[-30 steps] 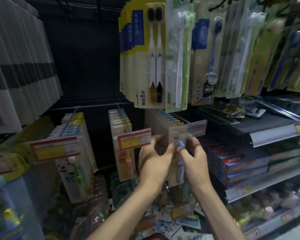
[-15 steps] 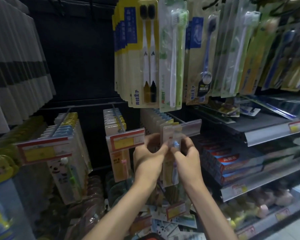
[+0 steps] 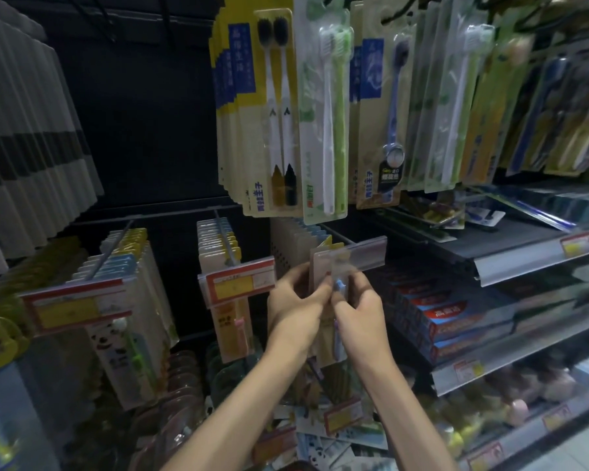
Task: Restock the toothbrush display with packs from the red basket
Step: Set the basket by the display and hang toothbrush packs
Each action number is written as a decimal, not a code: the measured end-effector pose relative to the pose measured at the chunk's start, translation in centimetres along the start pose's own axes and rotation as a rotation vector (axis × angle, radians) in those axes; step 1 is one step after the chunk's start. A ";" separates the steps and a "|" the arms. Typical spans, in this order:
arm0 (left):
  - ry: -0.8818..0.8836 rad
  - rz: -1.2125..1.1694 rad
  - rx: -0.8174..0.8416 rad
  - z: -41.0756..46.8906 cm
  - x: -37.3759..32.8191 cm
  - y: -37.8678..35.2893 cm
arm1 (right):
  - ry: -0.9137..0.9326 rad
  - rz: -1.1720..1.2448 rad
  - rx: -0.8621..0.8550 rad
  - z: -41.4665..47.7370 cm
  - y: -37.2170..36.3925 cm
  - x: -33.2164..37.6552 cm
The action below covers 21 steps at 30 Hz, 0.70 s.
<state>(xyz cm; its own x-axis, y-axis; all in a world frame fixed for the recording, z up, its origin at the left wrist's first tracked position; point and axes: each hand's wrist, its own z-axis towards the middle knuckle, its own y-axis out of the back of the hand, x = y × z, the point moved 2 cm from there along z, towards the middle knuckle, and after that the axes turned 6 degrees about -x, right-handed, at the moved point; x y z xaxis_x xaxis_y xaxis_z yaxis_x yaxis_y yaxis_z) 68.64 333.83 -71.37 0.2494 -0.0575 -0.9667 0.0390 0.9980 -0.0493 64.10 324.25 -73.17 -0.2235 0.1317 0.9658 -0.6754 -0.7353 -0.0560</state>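
My left hand [image 3: 295, 305] and my right hand [image 3: 357, 309] both pinch the top of a small toothbrush pack [image 3: 334, 277] with a blue brush, at the front tip of a display hook [image 3: 340, 237]. Behind it on that hook hangs a row of similar packs [image 3: 296, 239], under a clear price-tag strip [image 3: 368, 254]. A sliver of red at the bottom edge [image 3: 298, 466] may be the red basket; the rest of it is out of view.
Two more hooks of children's toothbrush packs hang to the left [image 3: 225, 266] [image 3: 123, 300], with red-and-yellow price tags. Long toothbrush packs [image 3: 272, 113] hang just above my hands. Boxed toothpaste [image 3: 456, 321] fills the shelves to the right. Loose packs lie below [image 3: 323, 440].
Both hands have kept hold of the pack's top at the hook tip. The view has drifted a little, and the hands sit slightly lower and to the left in the picture.
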 end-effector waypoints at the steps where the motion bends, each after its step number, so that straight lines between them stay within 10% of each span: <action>1: -0.004 0.003 0.005 0.0 -0.1 0.0 | -0.004 -0.002 -0.003 0.0 0.0 0.1; 21: 0.064 -0.174 0.092 -1.9 -0.2 -0.8 | 0.162 -0.125 0.008 -3.0 -0.7 0.4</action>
<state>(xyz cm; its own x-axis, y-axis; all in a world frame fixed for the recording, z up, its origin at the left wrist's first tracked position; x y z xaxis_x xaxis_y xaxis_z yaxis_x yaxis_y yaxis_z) 66.71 333.10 -71.60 0.1695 -0.2245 -0.9596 0.1647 0.9665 -0.1970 62.41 326.84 -73.46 -0.2491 0.3272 0.9115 -0.6994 -0.7118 0.0644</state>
